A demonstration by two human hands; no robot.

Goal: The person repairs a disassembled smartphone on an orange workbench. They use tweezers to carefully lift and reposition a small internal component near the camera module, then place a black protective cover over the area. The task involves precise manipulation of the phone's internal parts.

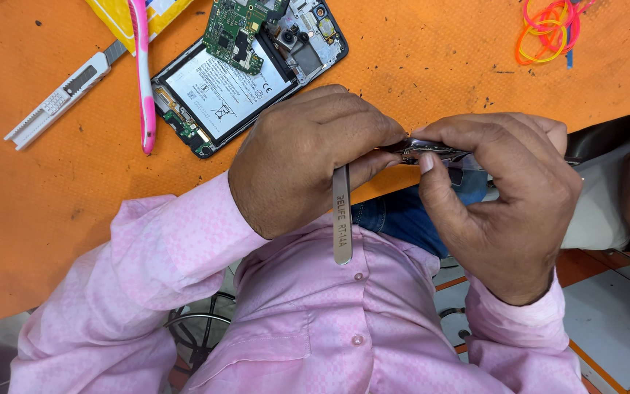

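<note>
— Pink shirt sleeves fill the foreground. What's the left hand (304,157) doing?
— Its grip is closed on steel tweezers (341,219), handle pointing to 6 o'clock.
— And the right hand (504,193)?
— Pinching a small metal part (432,152) against the tweezer tips, off the bench (417,66) edge. An opened phone (246,73) lies at 11 o'clock.

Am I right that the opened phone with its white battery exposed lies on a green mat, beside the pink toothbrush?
Not quite: the head view shows the mat is orange, not green. The opened phone with its white battery exposed does lie on it, beside the pink toothbrush.
</note>
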